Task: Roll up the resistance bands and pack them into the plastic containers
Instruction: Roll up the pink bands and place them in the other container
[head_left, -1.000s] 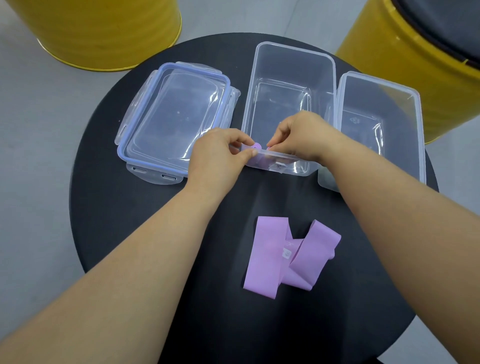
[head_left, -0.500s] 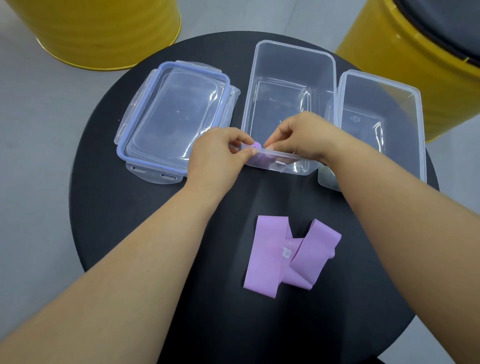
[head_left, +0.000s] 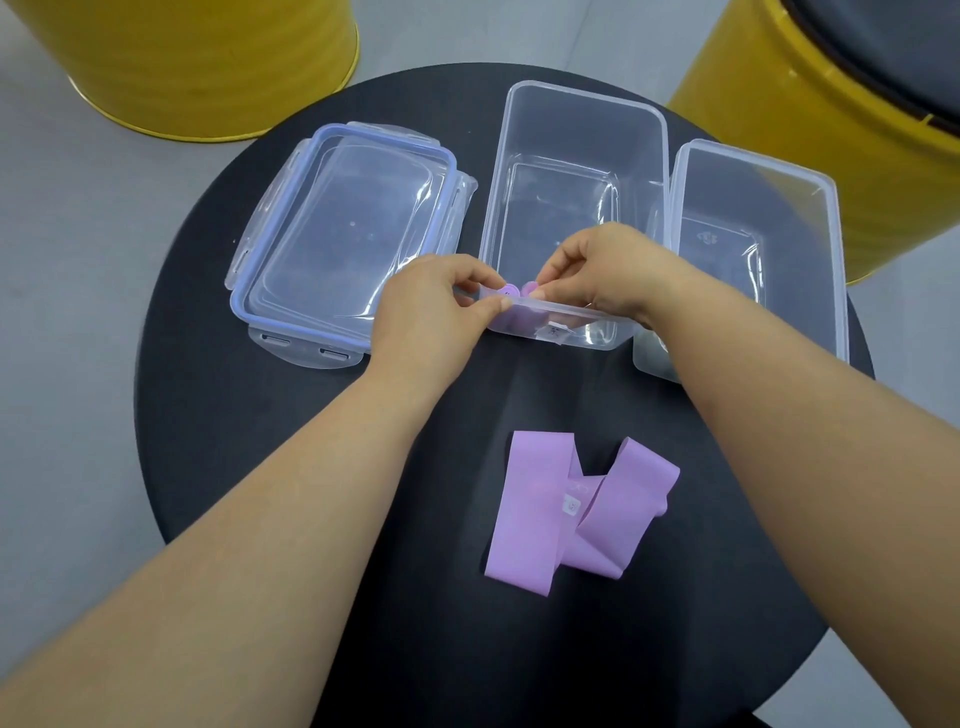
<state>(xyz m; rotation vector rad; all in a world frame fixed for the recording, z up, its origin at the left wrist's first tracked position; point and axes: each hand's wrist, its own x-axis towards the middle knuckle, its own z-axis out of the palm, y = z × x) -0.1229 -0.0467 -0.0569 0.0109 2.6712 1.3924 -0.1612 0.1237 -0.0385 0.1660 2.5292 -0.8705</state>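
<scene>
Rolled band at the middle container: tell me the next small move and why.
Probably lower the rolled band into the middle container and let go. Both the left hand and right hand pinch it right at the near rim, partly inside already, and the second band lies unrolled on the table.

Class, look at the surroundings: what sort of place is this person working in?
Probably a casual indoor lounge or studio, not a workshop: a small round black table, yellow drum-style stools beside it, and a plain grey floor.
</scene>
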